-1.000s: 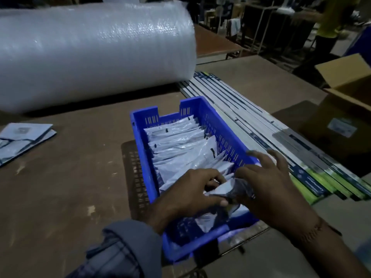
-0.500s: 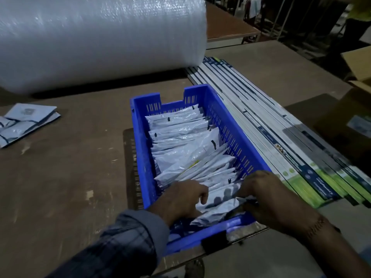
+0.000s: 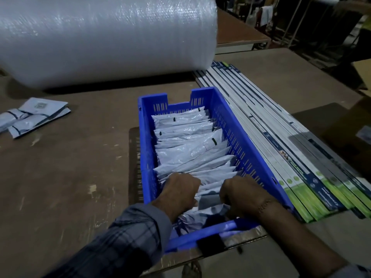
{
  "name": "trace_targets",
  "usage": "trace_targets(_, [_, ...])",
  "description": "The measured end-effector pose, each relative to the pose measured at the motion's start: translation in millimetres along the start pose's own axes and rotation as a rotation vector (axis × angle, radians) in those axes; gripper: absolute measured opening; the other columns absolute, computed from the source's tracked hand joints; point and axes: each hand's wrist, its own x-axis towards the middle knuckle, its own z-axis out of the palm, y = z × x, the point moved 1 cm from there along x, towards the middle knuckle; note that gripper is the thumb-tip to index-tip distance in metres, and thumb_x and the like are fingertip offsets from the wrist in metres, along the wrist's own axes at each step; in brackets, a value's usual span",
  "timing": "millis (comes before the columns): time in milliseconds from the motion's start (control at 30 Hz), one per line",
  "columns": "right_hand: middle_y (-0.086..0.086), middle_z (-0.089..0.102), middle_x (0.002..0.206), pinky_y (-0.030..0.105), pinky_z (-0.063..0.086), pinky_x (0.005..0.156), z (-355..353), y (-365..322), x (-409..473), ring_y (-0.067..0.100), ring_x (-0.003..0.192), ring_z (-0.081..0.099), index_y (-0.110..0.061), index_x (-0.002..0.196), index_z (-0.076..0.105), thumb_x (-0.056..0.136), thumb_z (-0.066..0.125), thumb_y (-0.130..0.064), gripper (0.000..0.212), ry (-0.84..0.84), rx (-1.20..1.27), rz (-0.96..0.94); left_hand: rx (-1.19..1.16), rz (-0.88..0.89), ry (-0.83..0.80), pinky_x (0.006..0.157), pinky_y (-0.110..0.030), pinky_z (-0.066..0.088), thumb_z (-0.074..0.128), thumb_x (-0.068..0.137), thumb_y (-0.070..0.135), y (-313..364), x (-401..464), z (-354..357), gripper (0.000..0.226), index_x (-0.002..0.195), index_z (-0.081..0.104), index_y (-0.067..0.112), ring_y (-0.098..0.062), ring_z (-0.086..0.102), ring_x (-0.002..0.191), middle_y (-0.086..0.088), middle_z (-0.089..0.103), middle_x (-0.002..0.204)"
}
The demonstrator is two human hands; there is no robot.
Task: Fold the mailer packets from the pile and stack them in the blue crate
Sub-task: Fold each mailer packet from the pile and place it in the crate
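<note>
Now that the folded packet (image 3: 208,199) has dropped from up in the fingers a second ago to down into the crate (image 3: 236,125), both hands curl narrow over it, left hand (image 3: 178,192) and right hand (image 3: 243,194) pressing it against the row beyond their fingertips. Looks seated; pile (image 3: 30,117) far left of the fingers is probably next.

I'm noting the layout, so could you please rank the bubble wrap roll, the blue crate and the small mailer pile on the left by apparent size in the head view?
1. bubble wrap roll, cropped by the frame
2. blue crate
3. mailer pile, cropped at the left edge
</note>
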Motion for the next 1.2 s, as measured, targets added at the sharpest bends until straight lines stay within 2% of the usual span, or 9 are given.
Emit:
trace_targets(100, [0.008, 0.069, 0.120, 0.045, 0.036, 0.109, 10.3, -8.7, 16.1, 0.030, 0.115, 0.064, -0.021, 0.114, 0.064, 0.090, 0.072, -0.037, 0.030, -0.038, -0.203, 0.050, -0.025, 0.009, 0.068, 0.091, -0.037, 0.052, 0.073, 0.094, 0.042, 0.4, -4.2, 0.7, 0.020, 0.103, 0.069, 0.025, -0.025, 0.070, 0.106, 0.002, 0.075, 0.109])
trace_targets(200, [0.010, 0.064, 0.132, 0.045, 0.045, 0.105, 19.6, -10.5, 25.8, 0.030, 0.122, 0.063, -0.016, 0.132, 0.061, 0.098, 0.063, -0.030, 0.036, -0.094, -0.224, 0.103, -0.123, 0.030, 0.074, 0.098, -0.039, 0.047, 0.072, 0.091, 0.052, 2.0, -10.1, 6.2, 0.032, 0.107, 0.065, 0.026, -0.025, 0.066, 0.109, 0.003, 0.071, 0.114])
trace_targets(367, [0.009, 0.063, 0.133, 0.041, 0.052, 0.096, 22.3, -11.9, 28.8, 0.031, 0.122, 0.064, -0.016, 0.132, 0.061, 0.102, 0.056, -0.024, 0.032, -0.066, -0.216, 0.102, -0.301, 0.073, 0.004, 0.093, -0.041, 0.046, 0.077, 0.078, 0.073, 1.9, -17.8, 8.5, 0.055, 0.103, 0.064, 0.026, -0.025, 0.063, 0.101, 0.002, 0.064, 0.108])
trace_targets(600, [0.023, 0.061, 0.136, 0.047, 0.054, 0.101, 19.6, -7.6, 31.8, 0.040, 0.126, 0.060, 0.003, 0.133, 0.061, 0.095, 0.066, -0.021, 0.046, -0.336, -0.119, 0.036, 0.065, 0.090, -0.051, 0.101, -0.044, 0.044, 0.080, 0.078, 0.071, 10.2, -9.0, 14.7, 0.078, 0.130, 0.055, 0.017, -0.029, 0.062, 0.118, -0.007, 0.061, 0.131])
trace_targets(733, [0.026, 0.066, 0.127, 0.041, 0.053, 0.096, 8.7, -4.1, 21.0, 0.040, 0.117, 0.064, -0.004, 0.134, 0.066, 0.097, 0.062, -0.019, 0.040, -0.400, -0.009, -0.006, 0.085, 0.120, -0.098, 0.100, -0.044, 0.043, 0.079, 0.075, 0.075, 9.9, -3.6, 11.3, 0.084, 0.131, 0.055, 0.018, -0.028, 0.063, 0.117, -0.006, 0.062, 0.129])
trace_targets(833, [0.008, 0.076, 0.112, 0.028, 0.051, 0.083, 2.9, 6.0, 11.8, 0.023, 0.090, 0.066, -0.019, 0.110, 0.080, 0.091, 0.074, -0.027, 0.021, -0.274, 0.198, 0.095, -0.241, 0.123, -0.073, 0.085, -0.037, 0.043, 0.091, 0.065, 0.066, -3.1, -9.3, 7.1, 0.068, 0.108, 0.055, 0.027, -0.023, 0.063, 0.103, 0.003, 0.064, 0.111])
trace_targets(967, [0.003, 0.074, 0.121, 0.033, 0.057, 0.092, -14.2, -7.0, 9.0, 0.016, 0.094, 0.067, -0.023, 0.130, 0.069, 0.096, 0.071, -0.040, 0.039, 0.059, 0.383, 0.210, -0.783, 0.061, 0.278, 0.072, -0.033, 0.047, 0.093, 0.079, 0.030, -37.9, -33.4, -12.8, 0.040, 0.089, 0.055, 0.035, -0.010, 0.055, 0.079, 0.012, 0.056, 0.091])
trace_targets(1067, [0.005, 0.075, 0.118, 0.040, 0.058, 0.092, -33.5, -42.4, 16.8, 0.023, 0.108, 0.070, -0.023, 0.128, 0.068, 0.097, 0.066, -0.048, 0.040, 0.252, 0.340, 0.180, -0.757, 0.008, 0.672, 0.086, -0.029, 0.045, 0.083, 0.090, 0.022, -81.7, -53.3, -28.1, 0.022, 0.102, 0.064, 0.025, -0.012, 0.056, 0.094, 0.005, 0.060, 0.103])
trace_targets(1200, [-0.001, 0.075, 0.110, 0.039, 0.058, 0.082, -64.1, -103.9, 31.5, 0.024, 0.101, 0.069, -0.025, 0.124, 0.066, 0.100, 0.058, -0.046, 0.033, 0.458, 0.272, 0.108, -0.599, -0.192, 0.771, 0.106, -0.043, 0.048, 0.070, 0.092, 0.038, -162.2, -79.8, -1.7, 0.042, 0.130, 0.064, 0.021, -0.027, 0.059, 0.121, -0.004, 0.062, 0.132])
